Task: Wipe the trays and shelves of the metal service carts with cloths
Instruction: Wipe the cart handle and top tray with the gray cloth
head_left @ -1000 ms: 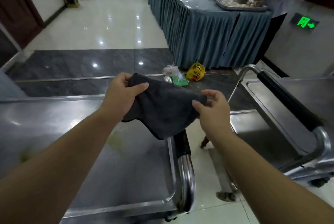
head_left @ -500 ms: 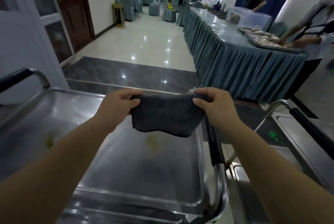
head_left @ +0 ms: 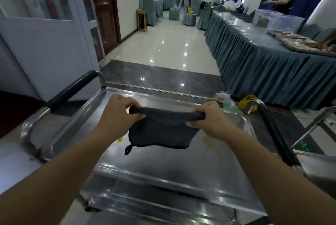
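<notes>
A dark grey cloth (head_left: 163, 132) hangs stretched between my two hands above the top tray (head_left: 181, 166) of a metal service cart. My left hand (head_left: 118, 112) grips the cloth's left top corner. Its right top corner is bunched in my right hand (head_left: 209, 117). A small loop dangles from the cloth's lower left corner. Yellowish smears (head_left: 120, 140) show on the tray under the cloth. The cart has black-padded handles at the left (head_left: 72, 88) and right (head_left: 276, 134).
A second metal cart (head_left: 320, 166) stands close on the right. A long table with a blue-grey skirt (head_left: 254, 61) runs along the right, with people working at it. Plastic bags (head_left: 236, 103) lie on the floor beyond the cart. White door panels (head_left: 45, 43) stand left.
My view has swung left and upward, now centred over this cart's tray. Both hands keep hold of the cloth and have bunched its top edge, pulling it taut.
</notes>
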A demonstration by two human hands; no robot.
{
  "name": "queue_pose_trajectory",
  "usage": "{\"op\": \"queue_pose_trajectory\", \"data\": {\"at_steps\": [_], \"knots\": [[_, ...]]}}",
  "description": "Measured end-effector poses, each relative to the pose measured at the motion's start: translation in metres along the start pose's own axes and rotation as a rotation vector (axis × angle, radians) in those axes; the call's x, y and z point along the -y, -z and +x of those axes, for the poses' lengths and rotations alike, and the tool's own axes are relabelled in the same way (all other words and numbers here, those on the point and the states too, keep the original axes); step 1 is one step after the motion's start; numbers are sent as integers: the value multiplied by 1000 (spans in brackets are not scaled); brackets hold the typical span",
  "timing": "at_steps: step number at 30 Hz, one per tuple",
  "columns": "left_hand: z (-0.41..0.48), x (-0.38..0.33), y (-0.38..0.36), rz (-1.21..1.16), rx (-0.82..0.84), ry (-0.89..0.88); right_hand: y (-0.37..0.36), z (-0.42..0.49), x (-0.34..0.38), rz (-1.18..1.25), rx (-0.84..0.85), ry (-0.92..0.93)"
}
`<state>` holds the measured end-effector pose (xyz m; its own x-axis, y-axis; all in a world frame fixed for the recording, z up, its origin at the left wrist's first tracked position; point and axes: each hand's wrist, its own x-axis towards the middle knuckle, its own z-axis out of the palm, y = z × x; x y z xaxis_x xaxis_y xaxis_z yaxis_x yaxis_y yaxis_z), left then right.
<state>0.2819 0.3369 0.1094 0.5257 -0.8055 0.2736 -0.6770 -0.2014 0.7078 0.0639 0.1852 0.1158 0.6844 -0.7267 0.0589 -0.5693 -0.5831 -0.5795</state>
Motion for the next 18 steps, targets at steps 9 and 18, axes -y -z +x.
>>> {"op": "queue_pose_trajectory", "data": {"at_steps": [9, 18], "knots": [[-2, 49, 50, -218, 69, 213, -38, 17, 47, 571, -50, -161], [29, 45, 45, -360, 40, 385, -88, 59, 99, 340, -194, 38]]}}
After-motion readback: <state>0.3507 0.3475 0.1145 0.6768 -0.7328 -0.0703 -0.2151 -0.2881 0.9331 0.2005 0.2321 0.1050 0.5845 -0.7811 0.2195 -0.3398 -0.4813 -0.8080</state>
